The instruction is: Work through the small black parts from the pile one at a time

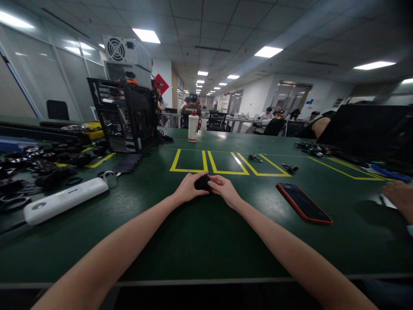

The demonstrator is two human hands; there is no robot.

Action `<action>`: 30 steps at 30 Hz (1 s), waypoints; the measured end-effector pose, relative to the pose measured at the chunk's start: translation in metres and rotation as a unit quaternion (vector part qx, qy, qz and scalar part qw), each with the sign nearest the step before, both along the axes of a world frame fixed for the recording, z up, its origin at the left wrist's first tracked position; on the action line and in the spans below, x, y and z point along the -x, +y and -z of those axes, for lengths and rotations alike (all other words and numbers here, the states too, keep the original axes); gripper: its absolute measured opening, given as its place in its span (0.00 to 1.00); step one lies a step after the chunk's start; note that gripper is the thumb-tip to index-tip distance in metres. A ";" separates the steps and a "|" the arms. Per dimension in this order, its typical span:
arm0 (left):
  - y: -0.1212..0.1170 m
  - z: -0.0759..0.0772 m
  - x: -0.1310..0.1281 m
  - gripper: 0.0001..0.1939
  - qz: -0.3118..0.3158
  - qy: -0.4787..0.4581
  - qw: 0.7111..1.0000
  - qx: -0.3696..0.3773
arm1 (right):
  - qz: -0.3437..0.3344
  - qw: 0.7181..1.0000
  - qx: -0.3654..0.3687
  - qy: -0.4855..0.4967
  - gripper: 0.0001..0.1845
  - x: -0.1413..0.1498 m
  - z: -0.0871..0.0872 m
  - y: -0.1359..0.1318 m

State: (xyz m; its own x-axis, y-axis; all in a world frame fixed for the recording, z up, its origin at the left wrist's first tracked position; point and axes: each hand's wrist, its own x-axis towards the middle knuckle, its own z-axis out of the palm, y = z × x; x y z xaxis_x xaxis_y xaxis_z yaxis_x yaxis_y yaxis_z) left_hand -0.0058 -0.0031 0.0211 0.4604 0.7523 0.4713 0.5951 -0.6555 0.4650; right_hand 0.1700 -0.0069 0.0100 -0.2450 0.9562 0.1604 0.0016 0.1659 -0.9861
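A small black part [201,184] is between my two hands, low over the green table [180,241]; its exact kind is too dark to tell. My left hand [189,187] is curled round its left side, thumb below and fingers above. From the right, my right hand [225,188] pinches the same part with the fingertips. Just beyond my hands lie yellow tape outlines [226,173] on the table. A small dark tool-like piece [255,158] rests by the right outline, and a second dark piece [290,168] lies farther right.
An orange-cased phone [303,203] lies to the right, near another person's hand [400,198]. On the left are a white power strip [67,200] and many black parts [41,165]. A computer case [129,114] and a white cup [192,128] stand at the back.
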 end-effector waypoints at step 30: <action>-0.004 0.000 0.001 0.32 0.012 -0.007 1.000 -0.016 | -0.027 0.998 -0.057 -0.019 0.21 0.000 0.001 -0.003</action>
State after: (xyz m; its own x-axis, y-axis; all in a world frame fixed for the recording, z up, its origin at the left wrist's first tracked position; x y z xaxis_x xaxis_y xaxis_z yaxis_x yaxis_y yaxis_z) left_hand -0.0064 -0.0067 0.0210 0.4712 0.7255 0.5016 0.5719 -0.6843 0.4525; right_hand 0.1701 -0.0101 0.0092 -0.3038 0.9173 0.2575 0.0275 0.2786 -0.9600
